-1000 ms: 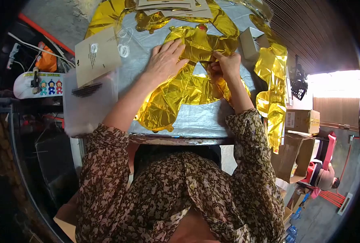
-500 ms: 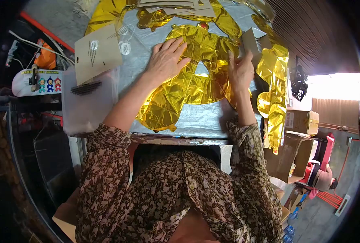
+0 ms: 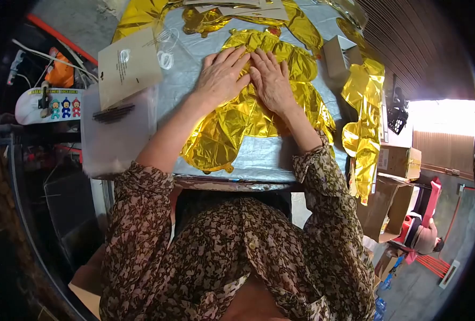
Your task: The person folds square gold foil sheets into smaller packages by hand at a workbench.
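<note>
A flat gold foil balloon (image 3: pixel 216 142), uninflated and creased, lies on the silvery table cover (image 3: pixel 272 160) in front of me. My left hand (image 3: pixel 221 77) rests flat on its upper left part, fingers stretched out. Close beside it, my right hand (image 3: pixel 272 83) also lies palm down on the foil near the middle, fingers extended. The fingertips of both hands almost meet. Neither hand grips anything. The foil right under the palms is hidden.
A cardboard card (image 3: pixel 128 69) and coiled white string (image 3: pixel 165 60) lie at the left, by a clear plastic bag (image 3: pixel 117 144). A small open box (image 3: pixel 340 56) stands at the right. Another gold foil balloon (image 3: pixel 361 128) hangs over the right edge. Cardboard pieces (image 3: pixel 253 9) lie at the back.
My right hand has moved left from the balloon's right side to lie flat beside my left hand. The balloon's right part is now spread flatter. My left hand has stayed in place.
</note>
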Demonstrator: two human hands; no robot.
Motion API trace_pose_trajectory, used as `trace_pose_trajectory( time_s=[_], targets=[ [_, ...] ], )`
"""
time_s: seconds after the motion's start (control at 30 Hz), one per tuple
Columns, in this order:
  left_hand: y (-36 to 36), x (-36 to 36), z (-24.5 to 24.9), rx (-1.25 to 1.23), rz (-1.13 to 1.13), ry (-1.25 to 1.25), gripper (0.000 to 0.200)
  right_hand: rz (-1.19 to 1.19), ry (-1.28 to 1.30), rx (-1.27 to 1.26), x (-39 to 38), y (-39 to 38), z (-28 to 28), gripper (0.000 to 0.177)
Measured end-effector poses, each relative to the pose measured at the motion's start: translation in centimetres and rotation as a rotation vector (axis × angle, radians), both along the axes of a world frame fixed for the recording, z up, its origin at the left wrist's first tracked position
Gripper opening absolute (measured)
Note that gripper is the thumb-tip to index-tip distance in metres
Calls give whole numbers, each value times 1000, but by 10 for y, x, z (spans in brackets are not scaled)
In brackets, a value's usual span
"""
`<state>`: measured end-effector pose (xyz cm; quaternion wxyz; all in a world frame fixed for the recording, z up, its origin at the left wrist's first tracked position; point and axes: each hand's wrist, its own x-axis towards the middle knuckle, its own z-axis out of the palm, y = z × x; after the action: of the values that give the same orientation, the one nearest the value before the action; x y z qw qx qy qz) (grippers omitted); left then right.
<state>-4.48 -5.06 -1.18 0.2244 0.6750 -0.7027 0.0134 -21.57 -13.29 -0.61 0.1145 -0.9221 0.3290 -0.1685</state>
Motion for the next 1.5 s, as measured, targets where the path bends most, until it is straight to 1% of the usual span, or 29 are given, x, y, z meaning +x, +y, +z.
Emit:
trace_pose_trajectory(
  time_s=[0.03, 0.1, 0.3, 0.33, 0.37, 0.43, 0.53, 0.6, 0.67, 0.7, 0.73, 0.77, 0.83, 0.9, 0.97, 1.0, 1.07, 1.1, 1.17, 1.2, 1.23, 1.3, 1.33, 1.4, 1.43, 1.5],
  targets=[
    [-1, 0, -2, 3, -4, 1, 57, -4, 1, 3, 0, 0, -1, 51],
    [-2, 0, -5, -72, -5, -18, 57, 0, -5, -19, -1, -3, -4, 51],
    [4, 5, -7, -6, -25, -26, 65, -21, -4, -98, 1, -5, -12, 47],
    [15, 4, 4, 89, -11, -45, 71, -21, 10, -109, 1, -6, -13, 48],
    [27, 2, 10, 99, -11, -43, 71, -20, 12, -100, 0, -7, -13, 48],
    [53, 3, 16, 181, -64, -171, 77, -14, -9, -102, 0, -7, -15, 49],
    [98, 11, 24, 253, -92, -203, 81, -12, -33, -115, -1, -9, -19, 48],
    [133, 17, 35, 248, -93, -160, 80, -11, -44, -134, -1, -12, -25, 47],
    [167, 20, 47, 369, -59, -92, 78, 2, -72, -141, 0, -16, -31, 47],
    [182, 18, 53, 374, -56, -92, 78, 7, -100, -155, -1, -16, -33, 47],
    [199, 16, 58, 406, -42, -50, 76, -11, -39, -154, -1, -14, -29, 47],
    [213, 13, 63, 438, -26, -7, 74, -6, -39, -147, -1, -13, -29, 47],
    [236, 9, 70, 445, -4, -51, 70, 3, -63, -172, 0, -17, -31, 48],
    [244, 10, 77, 448, 12, -98, 67, 12, -68, -169, 1, -17, -33, 48],
    [244, 12, 87, 449, 32, -155, 56, 6, -54, -160, 0, -17, -32, 48],
    [239, 12, 91, 439, 24, -158, 56, -4, -31, -157, 0, -15, -30, 48],
    [215, 13, 97, 373, 43, -84, 49, -25, 3, -143, 3, -12, -25, 50],
    [199, 11, 95, 353, 25, -86, 49, -29, 9, -149, 2, -12, -25, 50],
    [159, 4, 91, 180, -21, 99, 46, -22, 7, -178, 3, -15, -30, 50],
    [140, -3, 93, 103, -95, 140, 49, -25, -5, -188, 4, -14, -28, 50],
    [118, -8, 89, 99, -105, 134, 49, -26, -17, -194, 3, -11, -26, 49],
    [83, -18, 65, -3, -169, 116, 57, -46, -35, -201, 5, -8, -25, 48],
    [79, -20, 57, -2, -181, 112, 57, -47, -40, -195, 5, -8, -25, 48],
    [69, -24, 43, 43, -121, 32, 66, -57, -42, -183, 5, -7, -25, 48],
    [68, -24, 35, 43, -140, 29, 66, -60, -29, -184, 4, -6, -24, 48],
    [74, -19, 24, 136, -147, -21, 72, -66, -4, -189, 6, -6, -24, 49]
  ],
)
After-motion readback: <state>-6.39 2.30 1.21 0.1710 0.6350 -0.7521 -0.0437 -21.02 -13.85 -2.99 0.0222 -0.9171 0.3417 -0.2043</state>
